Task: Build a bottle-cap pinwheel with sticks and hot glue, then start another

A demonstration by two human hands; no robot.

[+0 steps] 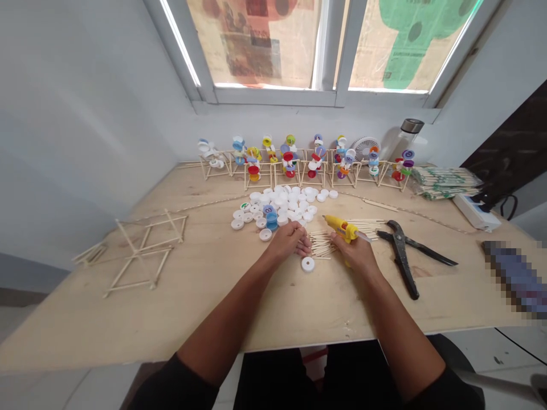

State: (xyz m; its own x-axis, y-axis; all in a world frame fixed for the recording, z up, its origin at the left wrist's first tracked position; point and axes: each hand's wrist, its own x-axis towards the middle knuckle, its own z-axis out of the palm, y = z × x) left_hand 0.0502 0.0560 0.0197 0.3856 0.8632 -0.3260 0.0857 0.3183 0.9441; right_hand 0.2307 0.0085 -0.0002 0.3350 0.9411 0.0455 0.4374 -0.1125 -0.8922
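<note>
My right hand is wrapped round a yellow hot glue gun, its nozzle pointing left and away from me. My left hand has its fingers curled together at the near edge of a pile of white bottle caps; what they hold, if anything, is hidden. Just below the left fingers a white cap with a hole in its middle lies apart on the table. Between my hands are several thin bamboo sticks. Two blue caps sit among the white ones.
Black-handled pliers lie right of my right hand. Stick frames stand at the left. Along the wall are several stick stands with colourful cap wheels, a small fan and a bottle. Bagged sticks and a power strip sit right.
</note>
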